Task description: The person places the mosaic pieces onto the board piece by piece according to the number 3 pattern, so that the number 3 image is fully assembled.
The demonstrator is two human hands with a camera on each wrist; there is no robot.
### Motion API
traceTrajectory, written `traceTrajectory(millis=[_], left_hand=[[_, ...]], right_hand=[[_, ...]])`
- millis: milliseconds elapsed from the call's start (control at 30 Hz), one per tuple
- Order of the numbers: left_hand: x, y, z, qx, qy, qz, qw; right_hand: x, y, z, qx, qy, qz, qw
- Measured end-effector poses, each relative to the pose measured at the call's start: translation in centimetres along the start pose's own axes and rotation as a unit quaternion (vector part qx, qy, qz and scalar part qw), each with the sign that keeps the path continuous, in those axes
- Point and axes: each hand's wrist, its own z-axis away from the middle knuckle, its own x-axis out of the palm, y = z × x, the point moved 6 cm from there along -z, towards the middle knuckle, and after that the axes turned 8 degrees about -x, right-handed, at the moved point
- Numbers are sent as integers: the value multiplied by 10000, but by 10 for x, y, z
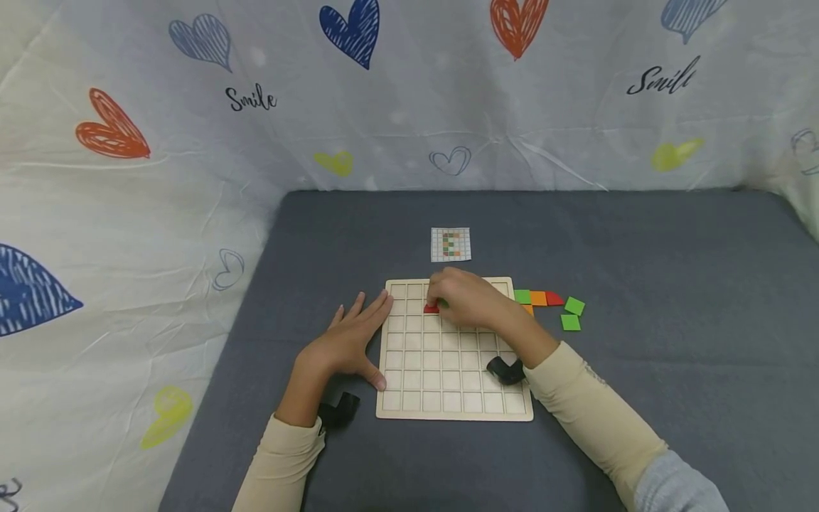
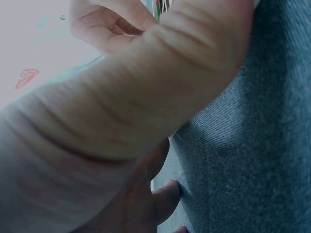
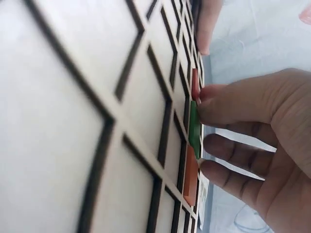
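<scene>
My grid board [image 1: 441, 402] is pale wood, patterned with squares. On it I have a red tile [image 3: 195, 83], a green tile [image 3: 195, 124] and an orange tile [image 3: 191, 174]; the loose tiles [image 1: 570, 323] repeat those three colours. My white card [image 1: 463, 245] carries a fine grid and a figure [image 1: 446, 244] mostly in orange and green. The counter [image 1: 640, 299] is plain dark grey, my sleeves [image 1: 275, 455] cream. The white backdrop [image 1: 397, 114] bears orange-red, yellow and blue hearts [image 1: 352, 32], some hatched, and black "Smile" lettering [image 1: 252, 98].

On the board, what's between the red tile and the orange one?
A green tile, seen in the right wrist view between the red tile and the orange tile.
</scene>
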Motion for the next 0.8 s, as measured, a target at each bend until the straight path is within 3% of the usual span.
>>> traceTrajectory(millis=[100,367,567,800], left_hand=[[0,0,0,-5,3,-24,10000],[-1,0,1,-32,0,-11,10000],[-1,1,2,-14,-28,65,10000],[-2,3,1,10,-32,66,10000]], right_hand=[[-1,-8,1,-87,89,352,9993],[9,-28,8,-255,-261,1492,9881],[9,-32,19,-197,-180,1388,9900],[12,-33,41,-98,-583,1033,9929]])
